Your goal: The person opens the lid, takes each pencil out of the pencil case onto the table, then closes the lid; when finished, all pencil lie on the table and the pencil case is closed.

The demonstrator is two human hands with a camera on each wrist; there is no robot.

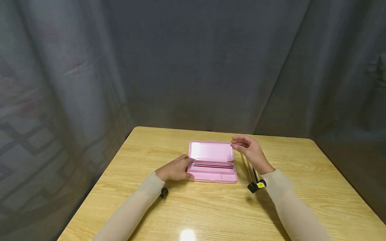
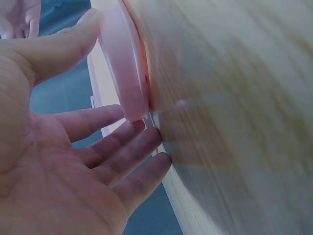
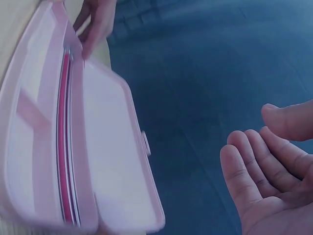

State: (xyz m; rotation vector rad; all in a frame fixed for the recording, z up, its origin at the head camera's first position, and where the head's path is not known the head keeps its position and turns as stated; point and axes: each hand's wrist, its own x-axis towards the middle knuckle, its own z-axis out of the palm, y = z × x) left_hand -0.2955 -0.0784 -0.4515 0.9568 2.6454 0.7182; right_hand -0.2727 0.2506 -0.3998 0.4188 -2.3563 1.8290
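Note:
A pink pencil case (image 1: 213, 178) lies on the table with its lid (image 1: 211, 151) raised at the back. Slim red and dark pencils (image 1: 212, 165) lie in its rear long compartment; the front compartments look bare. My left hand (image 1: 176, 168) holds the case's left end, thumb at the front wall and fingers round the end and rear corner. Over the lid's right side hovers my right hand (image 1: 251, 152), fingers loosely bent and nothing in them. Below it, several gold and dark pencils (image 1: 246, 169) rest on the table, partly hidden by the hand and wrist.
The wooden table (image 1: 211, 214) has rounded far corners. Grey curtains (image 1: 193, 67) hang behind it and on both sides. A small black wrist device (image 1: 256, 186) with a yellow label sits under the right wrist.

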